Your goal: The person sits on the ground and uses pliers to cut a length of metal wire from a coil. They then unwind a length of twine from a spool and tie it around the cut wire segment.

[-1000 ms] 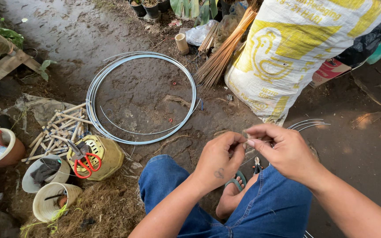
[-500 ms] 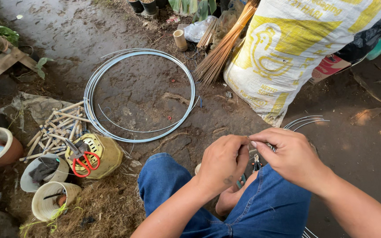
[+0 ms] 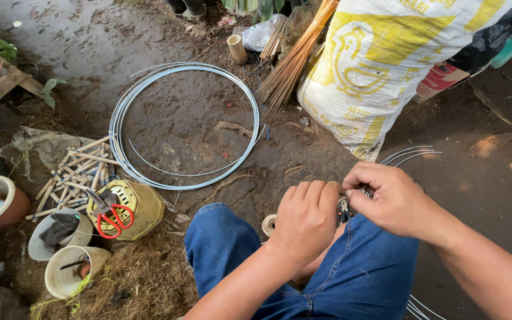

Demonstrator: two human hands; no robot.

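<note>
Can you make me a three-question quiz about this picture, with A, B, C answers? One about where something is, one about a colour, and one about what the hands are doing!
1. Where do the scissors lie?
A. On the yellow container
B. Inside the wire coil
C. On the big sack

2. What colour are the scissors' handles?
A. Blue
B. Red
C. Green

3. How are the two hands?
A. Flat on the ground
B. Far apart in the air
C. Close together above the knees

Answers:
1. A, the scissors rest on top of the yellow container, beside the pile of sticks.
2. B, both handle loops are red.
3. C, the left hand and the right hand meet over the blue jeans, fingers curled in a pinching grip on something too small to make out.
</note>
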